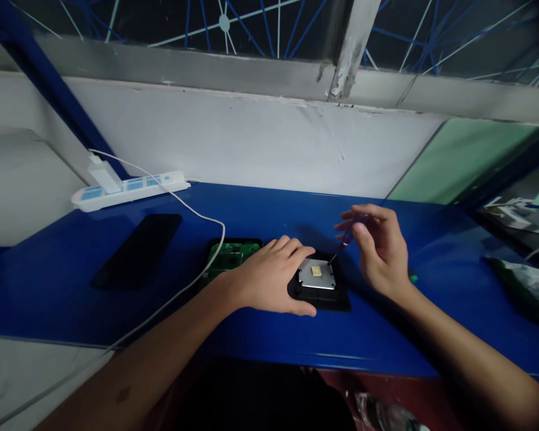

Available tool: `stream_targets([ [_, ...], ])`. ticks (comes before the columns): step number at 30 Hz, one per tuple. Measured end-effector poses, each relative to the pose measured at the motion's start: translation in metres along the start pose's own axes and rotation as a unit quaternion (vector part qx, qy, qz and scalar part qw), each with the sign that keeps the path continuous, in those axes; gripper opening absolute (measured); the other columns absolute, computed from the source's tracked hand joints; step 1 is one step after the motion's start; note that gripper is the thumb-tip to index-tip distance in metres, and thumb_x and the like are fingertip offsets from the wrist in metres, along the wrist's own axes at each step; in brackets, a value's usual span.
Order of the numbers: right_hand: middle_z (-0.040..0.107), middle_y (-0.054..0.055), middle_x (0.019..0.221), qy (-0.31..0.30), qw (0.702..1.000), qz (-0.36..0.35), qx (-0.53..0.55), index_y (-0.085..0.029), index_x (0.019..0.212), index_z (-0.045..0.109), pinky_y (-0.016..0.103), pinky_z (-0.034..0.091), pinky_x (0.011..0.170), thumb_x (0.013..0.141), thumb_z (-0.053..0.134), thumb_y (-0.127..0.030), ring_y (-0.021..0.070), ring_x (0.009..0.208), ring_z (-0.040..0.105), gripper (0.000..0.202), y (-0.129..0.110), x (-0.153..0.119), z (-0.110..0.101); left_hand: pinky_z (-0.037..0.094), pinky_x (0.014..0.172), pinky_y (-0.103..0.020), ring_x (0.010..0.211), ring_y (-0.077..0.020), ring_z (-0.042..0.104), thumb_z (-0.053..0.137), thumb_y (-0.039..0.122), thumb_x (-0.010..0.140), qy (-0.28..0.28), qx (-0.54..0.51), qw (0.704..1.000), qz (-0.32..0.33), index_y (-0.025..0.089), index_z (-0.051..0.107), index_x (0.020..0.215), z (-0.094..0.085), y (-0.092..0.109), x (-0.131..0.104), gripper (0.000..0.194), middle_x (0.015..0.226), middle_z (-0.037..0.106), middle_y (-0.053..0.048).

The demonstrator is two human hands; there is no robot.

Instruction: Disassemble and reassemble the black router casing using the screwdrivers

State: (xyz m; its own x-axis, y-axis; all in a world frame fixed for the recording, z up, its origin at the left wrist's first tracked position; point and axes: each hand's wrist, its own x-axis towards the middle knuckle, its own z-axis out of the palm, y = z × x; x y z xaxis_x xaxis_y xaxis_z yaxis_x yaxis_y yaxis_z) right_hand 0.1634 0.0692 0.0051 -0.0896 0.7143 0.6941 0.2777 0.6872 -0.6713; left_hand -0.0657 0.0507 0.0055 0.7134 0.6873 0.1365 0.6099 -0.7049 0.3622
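Observation:
My right hand (381, 254) grips a small screwdriver (347, 236) with a purplish handle. Its thin shaft slants down to the upper right corner of a silver metal plate (326, 278). That plate bears a yellowish square pad (316, 271) and lies in a black plastic casing (312, 296). With fingers spread, my left hand (276, 275) rests over the left side of the casing. Just left of it, partly hidden under my wrist, sits a green circuit board (231, 254) in a dark housing. Whether a screw is under the tip is too small to tell.
On the blue table (269, 341), a black phone-like slab (137, 251) lies at left. Behind it stands a white power strip (132, 190) with a plugged-in adapter (104, 175). A white cable (222, 230) runs across the table toward my left arm. At far right is a dark green packet (525, 287).

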Motion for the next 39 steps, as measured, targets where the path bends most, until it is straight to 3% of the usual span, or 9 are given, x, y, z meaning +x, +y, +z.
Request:
stream_targets([
  [8,0.052,0.004,0.105,0.008,0.999,-0.026,-0.037,-0.029,0.119,0.059,0.032,0.060,0.059,0.093,0.064,-0.033,0.0160,0.079,0.063,0.026,0.005,0.004,-0.002,0.038,0.105,-0.048,0.120,-0.0335,0.048,0.067,0.073,0.073,0.007,0.020,1.000,0.009,0.018,0.043,0.144,0.001,0.001,-0.002,0.093,0.132,0.053,-0.012],
  [16,0.056,0.002,0.096,0.039,0.995,-0.051,-0.072,-0.029,0.109,0.064,0.034,0.061,0.062,0.086,0.073,-0.032,0.0165,0.076,0.063,0.025,0.007,0.004,-0.007,0.038,0.106,-0.046,0.122,-0.0335,0.047,0.066,0.074,0.075,0.000,0.012,1.000,0.009,0.019,0.040,0.146,0.000,0.001,-0.002,0.093,0.134,0.053,-0.012],
  [20,0.068,0.005,0.107,0.016,0.998,-0.019,-0.050,-0.029,0.125,0.056,0.040,0.062,0.076,0.098,0.057,-0.029,0.0195,0.088,0.071,0.028,-0.003,0.003,-0.005,0.039,0.105,-0.047,0.122,-0.0340,0.048,0.066,0.073,0.075,-0.001,0.015,1.000,0.008,0.019,0.041,0.145,0.000,0.001,-0.002,0.091,0.133,0.054,-0.012],
  [24,0.067,0.009,0.122,-0.027,1.000,-0.008,-0.002,-0.028,0.127,0.057,0.044,0.062,0.078,0.103,0.044,-0.032,0.0219,0.096,0.071,0.027,-0.006,0.003,-0.007,0.041,0.103,-0.046,0.120,-0.0337,0.049,0.066,0.072,0.075,0.004,0.019,1.000,0.009,0.019,0.043,0.144,0.000,0.001,-0.002,0.090,0.132,0.054,-0.012],
  [28,0.057,0.007,0.115,-0.017,0.999,-0.039,-0.018,-0.029,0.120,0.060,0.036,0.061,0.064,0.096,0.060,-0.037,0.0186,0.084,0.068,0.026,0.000,0.004,-0.008,0.040,0.104,-0.047,0.120,-0.0336,0.049,0.068,0.072,0.074,0.003,0.017,1.000,0.009,0.018,0.044,0.143,-0.001,0.002,-0.002,0.090,0.131,0.054,-0.012],
  [33,0.056,0.002,0.096,0.019,0.993,-0.061,-0.103,-0.028,0.111,0.064,0.032,0.058,0.063,0.082,0.078,-0.032,0.0152,0.074,0.061,0.032,0.003,0.006,-0.008,0.042,0.103,-0.047,0.120,-0.0334,0.049,0.066,0.072,0.075,-0.001,0.013,1.000,0.008,0.019,0.043,0.144,0.000,0.001,-0.002,0.090,0.133,0.053,-0.012],
  [36,0.063,0.003,0.099,0.033,0.996,-0.033,-0.070,-0.028,0.120,0.060,0.035,0.060,0.067,0.088,0.072,-0.030,0.0162,0.075,0.067,0.035,0.000,0.005,-0.007,0.041,0.103,-0.046,0.121,-0.0331,0.048,0.065,0.072,0.076,0.001,0.017,1.000,0.011,0.018,0.042,0.145,0.001,0.000,-0.003,0.090,0.133,0.054,-0.012],
  [39,0.068,0.006,0.111,0.005,1.000,0.005,-0.021,-0.029,0.129,0.053,0.040,0.062,0.074,0.098,0.056,-0.030,0.0198,0.086,0.072,0.031,-0.003,0.002,-0.007,0.041,0.104,-0.045,0.121,-0.0324,0.048,0.067,0.072,0.075,-0.001,0.022,1.000,0.010,0.016,0.042,0.144,0.001,0.001,-0.003,0.092,0.133,0.053,-0.013],
])
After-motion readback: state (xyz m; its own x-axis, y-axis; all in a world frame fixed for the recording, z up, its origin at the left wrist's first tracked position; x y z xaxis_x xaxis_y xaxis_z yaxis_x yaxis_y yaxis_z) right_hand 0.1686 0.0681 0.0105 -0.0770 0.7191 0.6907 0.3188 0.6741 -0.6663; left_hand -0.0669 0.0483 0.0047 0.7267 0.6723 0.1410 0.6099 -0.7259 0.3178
